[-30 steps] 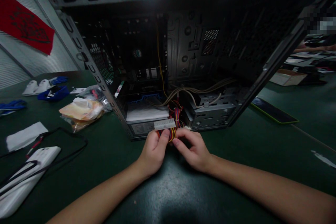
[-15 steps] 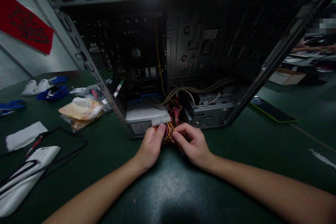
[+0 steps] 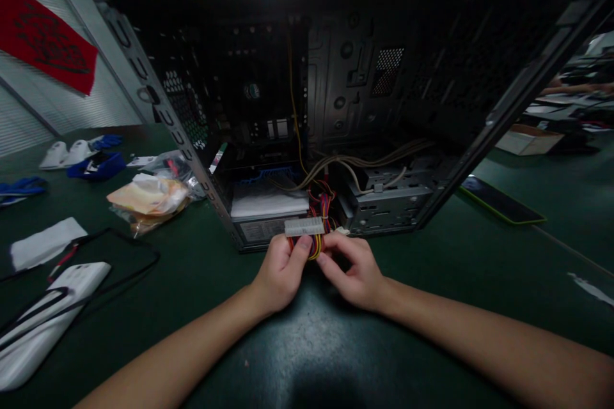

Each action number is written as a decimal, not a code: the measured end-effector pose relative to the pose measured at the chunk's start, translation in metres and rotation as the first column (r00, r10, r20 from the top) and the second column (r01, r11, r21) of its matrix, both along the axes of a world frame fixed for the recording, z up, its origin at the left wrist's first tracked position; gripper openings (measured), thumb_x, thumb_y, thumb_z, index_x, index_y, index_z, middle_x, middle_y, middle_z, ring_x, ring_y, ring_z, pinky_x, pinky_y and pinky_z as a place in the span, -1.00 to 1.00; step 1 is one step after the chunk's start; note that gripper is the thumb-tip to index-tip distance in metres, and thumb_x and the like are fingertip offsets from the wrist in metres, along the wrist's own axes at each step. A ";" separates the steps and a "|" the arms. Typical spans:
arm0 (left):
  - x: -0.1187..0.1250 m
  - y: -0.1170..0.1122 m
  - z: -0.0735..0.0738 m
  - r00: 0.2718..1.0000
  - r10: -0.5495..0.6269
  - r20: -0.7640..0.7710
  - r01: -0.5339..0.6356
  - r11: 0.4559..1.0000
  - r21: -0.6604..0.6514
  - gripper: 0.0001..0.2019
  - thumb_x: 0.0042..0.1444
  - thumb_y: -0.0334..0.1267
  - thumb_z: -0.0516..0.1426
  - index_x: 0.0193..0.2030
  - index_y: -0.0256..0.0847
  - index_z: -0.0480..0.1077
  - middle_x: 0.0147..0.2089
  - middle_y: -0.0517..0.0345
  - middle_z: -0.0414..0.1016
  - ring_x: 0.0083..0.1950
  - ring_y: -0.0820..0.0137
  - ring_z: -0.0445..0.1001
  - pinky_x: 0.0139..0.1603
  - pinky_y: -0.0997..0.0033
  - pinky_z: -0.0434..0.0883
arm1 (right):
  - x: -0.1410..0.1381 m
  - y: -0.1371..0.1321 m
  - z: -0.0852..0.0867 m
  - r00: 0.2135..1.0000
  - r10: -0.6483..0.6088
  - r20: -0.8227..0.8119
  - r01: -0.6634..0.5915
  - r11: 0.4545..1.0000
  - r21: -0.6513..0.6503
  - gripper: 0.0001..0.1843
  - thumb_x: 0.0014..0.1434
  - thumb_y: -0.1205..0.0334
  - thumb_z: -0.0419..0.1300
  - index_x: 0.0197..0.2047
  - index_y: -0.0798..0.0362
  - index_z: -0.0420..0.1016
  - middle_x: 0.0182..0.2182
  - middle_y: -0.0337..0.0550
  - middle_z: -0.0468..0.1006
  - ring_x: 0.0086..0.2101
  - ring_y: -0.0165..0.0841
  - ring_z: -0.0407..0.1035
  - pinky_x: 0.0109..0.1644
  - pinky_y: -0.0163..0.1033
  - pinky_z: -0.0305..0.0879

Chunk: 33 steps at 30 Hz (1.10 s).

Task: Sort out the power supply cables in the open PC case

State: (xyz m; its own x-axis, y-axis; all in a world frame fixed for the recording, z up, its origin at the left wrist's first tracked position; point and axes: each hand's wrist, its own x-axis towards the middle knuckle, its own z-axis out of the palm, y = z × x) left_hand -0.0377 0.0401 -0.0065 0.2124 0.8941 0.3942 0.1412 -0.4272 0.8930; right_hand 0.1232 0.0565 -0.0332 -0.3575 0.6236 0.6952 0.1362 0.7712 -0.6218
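Note:
An open black computer case (image 3: 336,77) stands on the green table (image 3: 307,358) in front of me. My left hand (image 3: 281,271) is closed on a bundle of red and yellow wires (image 3: 314,244) just below a white multi-pin power connector (image 3: 304,227). My right hand (image 3: 352,268) pinches the same bundle from the right, fingertips touching the wires. The wires run back into the case beside a metal drive cage (image 3: 388,201) and a white-topped unit (image 3: 266,204).
To the left lie a plastic bag of parts (image 3: 148,195), a white paper (image 3: 45,243), a white device with a black cable (image 3: 43,319) and blue-white gloves (image 3: 81,156). A dark tablet with a green edge (image 3: 501,201) lies at right; another person's arm is far right.
The connector dipped and tilted left half a second ago, then came back level and slightly right. Both hands stayed on the wire bundle. My view shifted up a little.

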 end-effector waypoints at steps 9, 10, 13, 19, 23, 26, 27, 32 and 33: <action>-0.001 0.001 -0.003 1.000 -0.003 -0.001 0.003 1.000 0.005 -0.50 0.35 0.08 -0.05 -0.20 -0.30 0.52 -0.34 0.10 0.47 -0.31 0.38 0.37 -0.17 0.44 0.38 | -0.002 0.000 0.006 0.999 -0.019 0.031 0.015 0.992 0.126 -0.97 0.25 0.33 0.12 -0.26 0.05 0.37 -0.59 -0.32 0.37 -0.62 -0.48 0.26 -0.54 -0.38 0.20; 0.000 0.001 -0.002 1.000 -0.011 0.007 0.011 1.000 -0.004 -0.50 0.35 0.09 -0.05 -0.22 -0.30 0.51 -0.34 0.10 0.47 -0.30 0.37 0.38 -0.17 0.44 0.38 | -0.001 0.000 0.006 0.999 -0.027 0.028 0.023 0.990 0.138 -0.96 0.25 0.34 0.12 -0.27 0.05 0.37 -0.59 -0.33 0.36 -0.63 -0.48 0.25 -0.54 -0.38 0.19; 0.001 0.000 0.000 0.998 -0.035 0.044 0.038 0.997 -0.066 -0.49 0.32 0.13 -0.02 -0.26 -0.30 0.49 -0.35 0.11 0.45 -0.28 0.37 0.37 -0.18 0.44 0.36 | 0.000 -0.001 0.006 0.999 -0.051 0.011 0.049 0.990 0.133 -0.94 0.24 0.35 0.11 -0.28 0.05 0.38 -0.58 -0.31 0.39 -0.61 -0.47 0.28 -0.52 -0.37 0.22; 0.001 0.003 -0.005 0.992 -0.021 0.121 0.049 0.972 -0.232 -0.46 0.23 0.24 0.01 -0.35 -0.28 0.37 -0.40 0.17 0.30 -0.35 0.42 0.22 -0.31 0.45 0.27 | -0.002 0.002 0.006 0.974 -0.219 -0.056 0.221 0.974 0.038 -0.94 0.18 0.36 0.14 -0.33 0.05 0.41 -0.62 -0.34 0.39 -0.63 -0.49 0.29 -0.54 -0.40 0.26; 0.002 0.002 -0.006 0.994 -0.018 0.103 0.043 0.971 -0.236 -0.45 0.22 0.26 0.00 -0.40 -0.27 0.30 -0.44 0.21 0.20 -0.39 0.44 0.14 -0.37 0.45 0.21 | -0.001 0.001 0.006 0.975 -0.209 -0.075 0.213 0.976 0.037 -0.93 0.17 0.37 0.14 -0.28 0.06 0.44 -0.60 -0.33 0.43 -0.62 -0.48 0.33 -0.54 -0.40 0.29; 0.001 0.000 -0.005 0.997 -0.019 0.069 0.032 0.981 -0.189 -0.45 0.23 0.26 -0.02 -0.45 -0.24 0.25 -0.46 0.23 0.16 -0.41 0.45 0.10 -0.39 0.45 0.18 | 0.001 -0.001 0.005 0.991 -0.114 -0.067 0.118 0.991 0.064 -0.96 0.19 0.33 0.15 -0.26 0.05 0.43 -0.57 -0.29 0.47 -0.60 -0.45 0.36 -0.53 -0.38 0.31; 0.001 0.000 -0.005 0.998 -0.023 0.056 0.032 0.986 -0.166 -0.46 0.23 0.26 -0.02 -0.45 -0.23 0.24 -0.46 0.22 0.17 -0.41 0.45 0.11 -0.38 0.44 0.19 | 0.002 -0.001 0.004 0.994 -0.091 -0.061 0.095 0.993 0.066 -0.97 0.21 0.32 0.16 -0.26 0.04 0.42 -0.56 -0.28 0.47 -0.59 -0.45 0.36 -0.53 -0.37 0.31; 0.000 0.001 -0.007 0.998 -0.005 0.068 0.016 0.986 -0.164 -0.45 0.24 0.25 -0.02 -0.48 -0.23 0.25 -0.49 0.22 0.18 -0.44 0.46 0.11 -0.42 0.45 0.18 | 0.002 0.001 0.003 0.995 -0.082 -0.049 0.082 0.997 -0.003 -0.94 0.29 0.29 0.10 -0.24 0.04 0.38 -0.55 -0.28 0.45 -0.60 -0.46 0.33 -0.54 -0.38 0.25; 0.000 0.001 -0.007 0.997 -0.005 0.080 0.020 0.984 -0.176 -0.44 0.25 0.25 -0.02 -0.48 -0.24 0.26 -0.48 0.22 0.20 -0.44 0.46 0.12 -0.42 0.45 0.19 | 0.001 0.001 0.003 0.995 -0.085 -0.051 0.084 0.996 -0.026 -0.93 0.31 0.29 0.09 -0.24 0.04 0.37 -0.55 -0.29 0.44 -0.61 -0.47 0.31 -0.54 -0.38 0.24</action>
